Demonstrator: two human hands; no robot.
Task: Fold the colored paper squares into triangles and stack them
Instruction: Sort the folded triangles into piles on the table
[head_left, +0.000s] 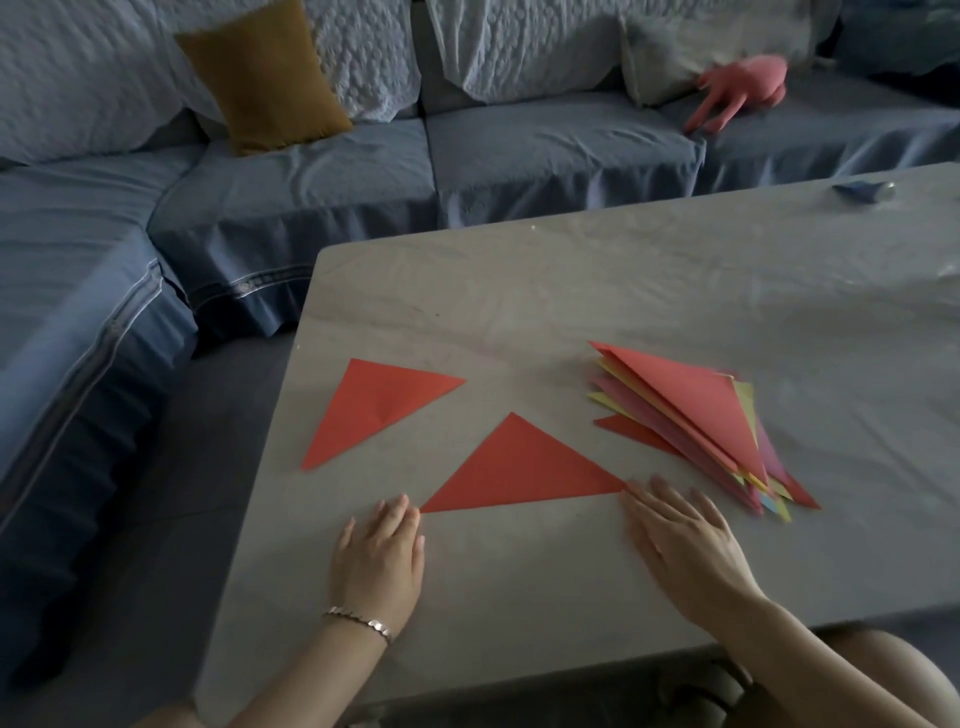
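Keeps the fanned stack (691, 410) on the right of the desk (571, 291), clear of the folding space, and a loose red triangle (374, 405) on the left. Centres the near red triangle (519, 467) close by, likely for creasing. Rests left grip (379, 551) and right grip (685, 540) flat, fingers straight, at its lower corners, clasping nothing.

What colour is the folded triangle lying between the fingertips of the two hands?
The triangle is red, and it shows best in the head view.
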